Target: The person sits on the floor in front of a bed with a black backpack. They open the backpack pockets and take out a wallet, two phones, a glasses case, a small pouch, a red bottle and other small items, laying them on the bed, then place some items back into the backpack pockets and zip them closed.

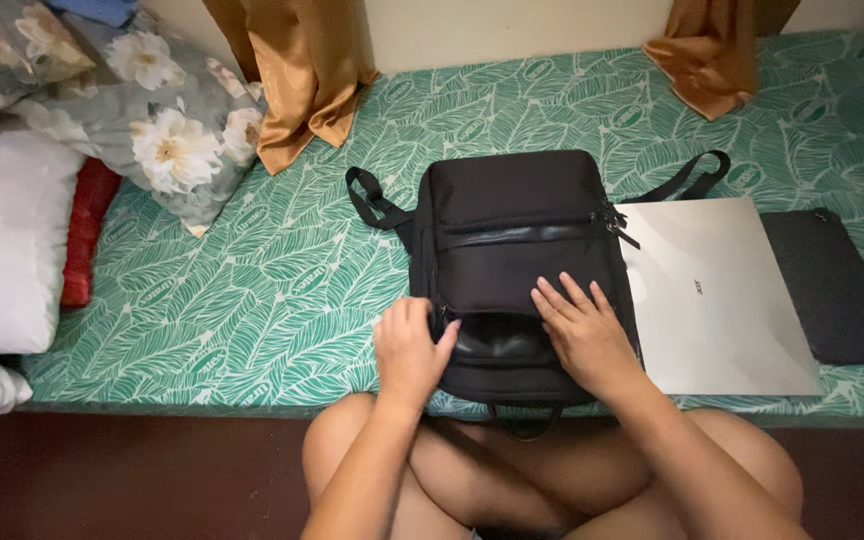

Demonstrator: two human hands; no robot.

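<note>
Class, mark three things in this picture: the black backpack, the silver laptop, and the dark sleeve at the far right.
black backpack (512,195): head view, on its upper front panel.
silver laptop (717,300): head view, middle of its closed lid.
dark sleeve (832,285): head view, centre of its flat top face.

A low mattress (252,290) in a green leaf-print sheet fills the view, set against a cream wall (512,25). 2 gold curtains (297,70) hang onto it. A floral pillow (167,130), white pillow (7,240) and red cushion (82,230) lie left; dark brown floor (122,480) below
</note>
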